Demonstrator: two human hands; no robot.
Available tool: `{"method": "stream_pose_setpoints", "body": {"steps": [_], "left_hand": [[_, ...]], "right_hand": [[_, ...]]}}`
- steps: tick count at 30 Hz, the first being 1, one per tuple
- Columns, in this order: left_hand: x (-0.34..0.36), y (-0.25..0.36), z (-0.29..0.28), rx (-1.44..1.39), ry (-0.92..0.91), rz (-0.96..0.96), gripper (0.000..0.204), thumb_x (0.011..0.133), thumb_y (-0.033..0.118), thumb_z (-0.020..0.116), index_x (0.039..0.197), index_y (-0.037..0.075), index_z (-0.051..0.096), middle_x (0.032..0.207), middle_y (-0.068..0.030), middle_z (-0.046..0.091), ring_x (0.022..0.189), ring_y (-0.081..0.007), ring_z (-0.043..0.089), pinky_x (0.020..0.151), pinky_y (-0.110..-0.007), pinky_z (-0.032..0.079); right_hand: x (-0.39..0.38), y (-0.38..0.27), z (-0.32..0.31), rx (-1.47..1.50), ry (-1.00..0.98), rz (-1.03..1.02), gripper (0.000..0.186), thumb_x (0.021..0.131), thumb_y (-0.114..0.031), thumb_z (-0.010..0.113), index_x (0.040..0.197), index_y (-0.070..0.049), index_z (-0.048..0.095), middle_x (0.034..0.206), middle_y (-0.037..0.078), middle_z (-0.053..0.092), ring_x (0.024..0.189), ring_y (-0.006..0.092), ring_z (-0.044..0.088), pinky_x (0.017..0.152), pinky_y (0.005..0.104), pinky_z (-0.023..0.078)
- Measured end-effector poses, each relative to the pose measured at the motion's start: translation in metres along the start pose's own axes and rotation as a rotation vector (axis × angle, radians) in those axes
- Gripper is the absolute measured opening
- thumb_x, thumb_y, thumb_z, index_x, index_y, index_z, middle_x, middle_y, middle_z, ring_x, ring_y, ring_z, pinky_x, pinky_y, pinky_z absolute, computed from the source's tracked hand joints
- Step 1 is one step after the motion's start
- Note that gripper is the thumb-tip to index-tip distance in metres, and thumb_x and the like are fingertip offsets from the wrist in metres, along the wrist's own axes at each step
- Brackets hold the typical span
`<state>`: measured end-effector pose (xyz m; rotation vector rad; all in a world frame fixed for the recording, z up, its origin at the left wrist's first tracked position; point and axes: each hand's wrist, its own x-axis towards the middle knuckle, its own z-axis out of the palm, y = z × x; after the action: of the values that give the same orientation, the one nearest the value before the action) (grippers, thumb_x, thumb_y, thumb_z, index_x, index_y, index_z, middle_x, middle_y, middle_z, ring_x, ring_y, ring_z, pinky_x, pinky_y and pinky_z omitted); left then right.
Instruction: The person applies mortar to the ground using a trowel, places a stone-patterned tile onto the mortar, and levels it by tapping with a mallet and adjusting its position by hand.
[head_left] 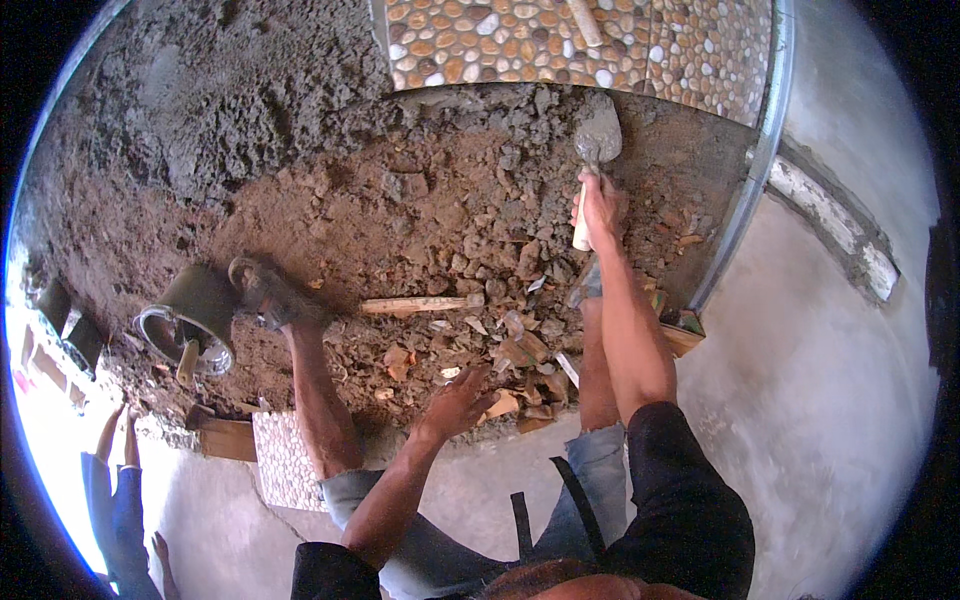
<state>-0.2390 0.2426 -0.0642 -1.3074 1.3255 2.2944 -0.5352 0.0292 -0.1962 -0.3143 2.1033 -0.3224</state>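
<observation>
Head view: right hand wrapped around pale handle of a trowel, blade loaded w/ grey mortar, far centre, just short of pebble paving. Left hand spread, fingers loose, holding nothing, over broken rubble near centre. Wooden-handled hammer lies on rubble, betw. the legs. Tipped bucket at left, beside person's foot. Wet mortar heap far left. Smooth concrete floor right.
</observation>
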Motion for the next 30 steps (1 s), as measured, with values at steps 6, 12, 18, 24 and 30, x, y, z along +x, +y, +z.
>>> {"method": "stream_pose_setpoints", "body": {"steps": [6, 12, 18, 24, 30], "left_hand": [[-0.008, 0.007, -0.006, -0.037, -0.022, 0.001, 0.062, 0.092, 0.047, 0.052, 0.14, 0.011, 0.036, 0.132, -0.0211, 0.048, 0.114, -0.0417, 0.053, 0.092, -0.049, 0.045], [-0.009, 0.004, -0.001, 0.02, -0.04, 0.013, 0.062, 0.092, 0.045, 0.053, 0.14, 0.012, 0.035, 0.131, -0.0192, 0.049, 0.114, -0.0401, 0.053, 0.091, -0.048, 0.046], [-0.007, -0.001, -0.005, -0.034, -0.015, 0.024, 0.06, 0.092, 0.044, 0.054, 0.14, 0.013, 0.035, 0.13, -0.0175, 0.049, 0.115, -0.039, 0.053, 0.092, -0.047, 0.046], [-0.014, 0.021, -0.021, -0.015, -0.039, -0.067, 0.06, 0.092, 0.045, 0.053, 0.14, 0.014, 0.036, 0.133, -0.0191, 0.047, 0.117, -0.0385, 0.051, 0.095, -0.047, 0.045], [-0.02, 0.025, -0.024, -0.061, -0.038, -0.03, 0.063, 0.092, 0.048, 0.051, 0.142, 0.013, 0.034, 0.139, -0.0212, 0.042, 0.124, -0.0394, 0.047, 0.101, -0.048, 0.04]], "right_hand": [[-0.002, 0.014, 0.014, -0.6, 0.068, -0.493, 0.043, 0.09, -0.039, 0.055, 0.11, -0.002, 0.058, 0.084, 0.018, 0.066, 0.074, 0.0327, 0.066, 0.067, 0.0416, 0.052], [-0.062, 0.009, 0.091, -0.536, -0.076, -0.364, 0.042, 0.09, -0.037, 0.055, 0.104, 0.002, 0.055, 0.092, 0.024, 0.065, 0.084, 0.0416, 0.064, 0.075, 0.0502, 0.049], [-0.102, 0.036, 0.131, -0.784, -0.115, -0.739, 0.031, 0.091, -0.026, 0.058, 0.106, 0.0, 0.05, 0.085, 0.013, 0.064, 0.063, 0.0197, 0.063, 0.048, 0.0335, 0.05], [-0.07, 0.039, 0.101, -0.424, 0.113, -0.48, 0.034, 0.093, -0.027, 0.057, 0.114, -0.003, 0.046, 0.089, 0.014, 0.063, 0.068, 0.0215, 0.064, 0.053, 0.0367, 0.052], [-0.032, 0.003, 0.078, -0.551, 0.18, -0.393, 0.055, 0.087, -0.024, 0.059, 0.131, 0.0, 0.038, 0.108, 0.024, 0.06, 0.097, 0.0402, 0.061, 0.087, 0.0485, 0.046]]}}
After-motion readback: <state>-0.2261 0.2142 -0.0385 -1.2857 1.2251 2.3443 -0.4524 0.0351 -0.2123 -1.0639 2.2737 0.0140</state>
